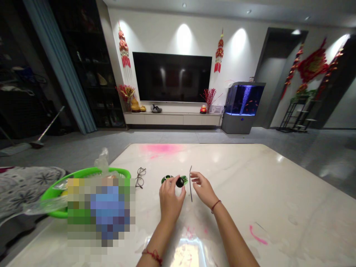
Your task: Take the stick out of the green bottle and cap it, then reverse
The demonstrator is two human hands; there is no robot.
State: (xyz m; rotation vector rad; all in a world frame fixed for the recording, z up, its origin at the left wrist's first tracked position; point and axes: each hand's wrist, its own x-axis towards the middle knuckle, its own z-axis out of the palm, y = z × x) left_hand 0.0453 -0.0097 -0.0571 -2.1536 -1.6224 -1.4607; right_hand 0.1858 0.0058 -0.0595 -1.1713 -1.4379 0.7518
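Note:
My left hand (171,198) pinches a small black round piece (180,181) between its fingertips, just above the white marble table (230,178). A green leafy or bristly piece (184,180) sticks out behind it, and a green-and-black ring-shaped piece (167,179) lies just to the left. My right hand (204,189) hovers to the right with its fingers apart, holding nothing. Its fingertips are close to a thin dark wire or stem (190,183) that runs upright in the view between my hands. Both wrists wear red string bands.
Folded glasses (139,177) lie on the table near a bright green basket (83,172) with plastic bagging. A pixelated patch (101,211) hides the area in front of it. A grey patterned cloth (27,185) lies at far left. Pink stains mark the table.

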